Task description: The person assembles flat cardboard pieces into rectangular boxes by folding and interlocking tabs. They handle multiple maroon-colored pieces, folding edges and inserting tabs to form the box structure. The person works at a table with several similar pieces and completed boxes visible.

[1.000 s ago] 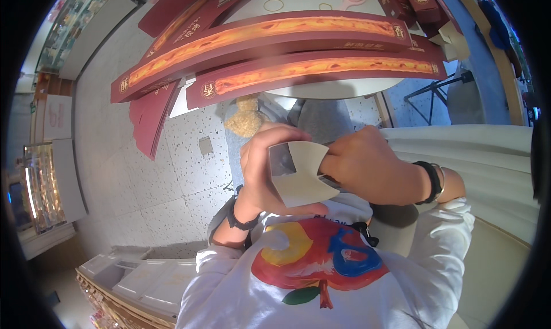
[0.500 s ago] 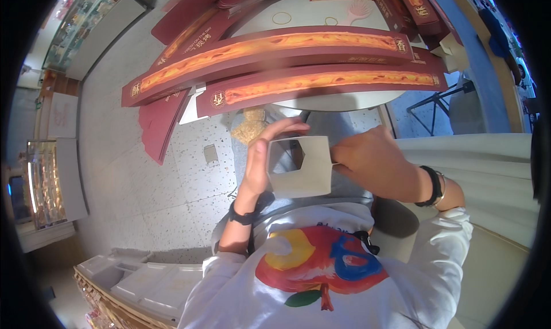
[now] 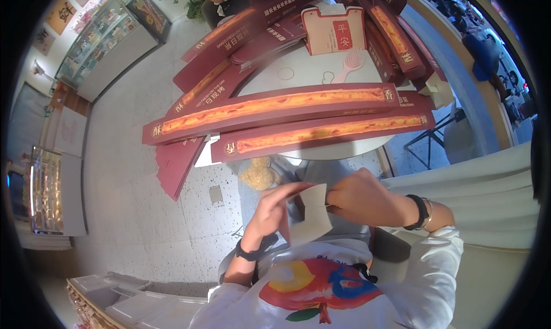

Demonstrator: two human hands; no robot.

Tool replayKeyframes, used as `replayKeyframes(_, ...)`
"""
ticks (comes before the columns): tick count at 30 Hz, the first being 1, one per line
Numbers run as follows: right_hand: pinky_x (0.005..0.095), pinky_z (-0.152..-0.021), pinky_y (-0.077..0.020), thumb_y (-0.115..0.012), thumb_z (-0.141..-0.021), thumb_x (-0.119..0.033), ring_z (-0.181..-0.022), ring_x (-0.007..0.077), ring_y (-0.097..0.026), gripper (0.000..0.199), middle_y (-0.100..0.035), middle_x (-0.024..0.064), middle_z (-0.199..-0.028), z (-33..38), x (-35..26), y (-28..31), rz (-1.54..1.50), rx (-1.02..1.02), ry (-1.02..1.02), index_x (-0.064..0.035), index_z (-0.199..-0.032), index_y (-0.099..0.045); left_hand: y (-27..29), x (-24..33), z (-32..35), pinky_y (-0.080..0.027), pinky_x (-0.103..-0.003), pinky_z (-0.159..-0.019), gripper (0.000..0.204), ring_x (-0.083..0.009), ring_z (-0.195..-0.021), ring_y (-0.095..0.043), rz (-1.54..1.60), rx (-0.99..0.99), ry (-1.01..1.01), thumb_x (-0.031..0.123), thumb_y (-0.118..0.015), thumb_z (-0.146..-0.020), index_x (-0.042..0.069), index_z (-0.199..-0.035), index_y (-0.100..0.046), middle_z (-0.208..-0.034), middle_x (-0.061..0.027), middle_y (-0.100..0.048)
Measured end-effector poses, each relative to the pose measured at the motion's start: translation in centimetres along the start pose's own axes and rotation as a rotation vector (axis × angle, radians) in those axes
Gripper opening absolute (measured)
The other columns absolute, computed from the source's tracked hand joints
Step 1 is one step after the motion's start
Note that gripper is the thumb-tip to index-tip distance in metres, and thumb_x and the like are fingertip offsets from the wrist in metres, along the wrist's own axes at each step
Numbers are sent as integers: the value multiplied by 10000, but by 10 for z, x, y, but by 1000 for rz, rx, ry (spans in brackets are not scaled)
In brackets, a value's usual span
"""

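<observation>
In front of my belly is an open-ended carton (image 3: 311, 219), its pale inner cardboard toward me and a dark gap in its upper left part. My left hand (image 3: 272, 209) is against its left side, with the fingers reaching over the far edge. Closed at the right edge, my right hand (image 3: 360, 198) pinches the cardboard there; its fingertips are partly hidden. Beyond my hands, two long dark-red cartons with pastry pictures, a rear one (image 3: 275, 108) and a nearer one (image 3: 327, 135), lie across the round white table (image 3: 298, 68).
Flat dark-red cartons (image 3: 175, 171) jut over the table's left edge. More long boxes (image 3: 396, 39) lie at the right, near a pink hairbrush (image 3: 351, 65) and a beige-and-red bag (image 3: 333, 31). A fluffy tan plush (image 3: 259, 174) is by my lap. A pale curtain (image 3: 482, 197) hangs at the right.
My view has tilted up, showing more of the table and room. The carton between my hands has turned, so its opening looks narrower. Both hands remain on it.
</observation>
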State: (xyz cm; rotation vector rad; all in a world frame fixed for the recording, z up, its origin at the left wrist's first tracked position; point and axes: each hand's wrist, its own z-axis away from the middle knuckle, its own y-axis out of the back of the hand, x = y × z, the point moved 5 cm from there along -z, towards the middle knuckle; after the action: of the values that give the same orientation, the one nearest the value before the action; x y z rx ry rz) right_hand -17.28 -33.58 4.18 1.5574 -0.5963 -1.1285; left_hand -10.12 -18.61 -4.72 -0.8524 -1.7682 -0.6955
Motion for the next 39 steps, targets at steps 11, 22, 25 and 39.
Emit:
replayKeyframes(11,377,-620,-508,-652,-777,-188,-716,295,-637,119,-643,70,-738,2,6,-1,-92,-118,36,-113,-869,-668,-15,-13,10,-460,-382,-869,1064,-341,-1004,-607,52,-233,91,575,-829,-449,-45,-1250,-504,-1120,-166,-609)
replayKeyframes(22,470,-1012,-346,-781,-612,-642,-1218,374,-419,1107,-403,220,-1328,17,-3,4,-394,907,79,-8,-1397,-325,-1,-26,23,-471,-366,-873,563,-261,-993,-592,37,540,3,416,-575,-853,-46,-1169,-513,-1114,-159,-591)
replayKeyframes(25,438,-998,-360,-795,-688,-497,-1183,351,-440,946,-431,208,-1286,-20,-15,-32,-628,1016,38,11,-1356,-359,-6,1,-2,-474,-368,-855,423,-268,-959,-589,-217,581,-197,302,-554,-877,-38,-1125,-508,-1080,-170,-585)
replayKeyframes(39,329,-848,-438,-770,-749,-346,-953,241,-556,678,-542,164,-1096,-21,19,-73,-1024,1149,37,20,-1227,-459,-17,30,-21,-495,-365,-797,278,-300,-886,-594,-410,452,-463,80,-582,-869,-47,-1101,-497,-1006,-190,-590)
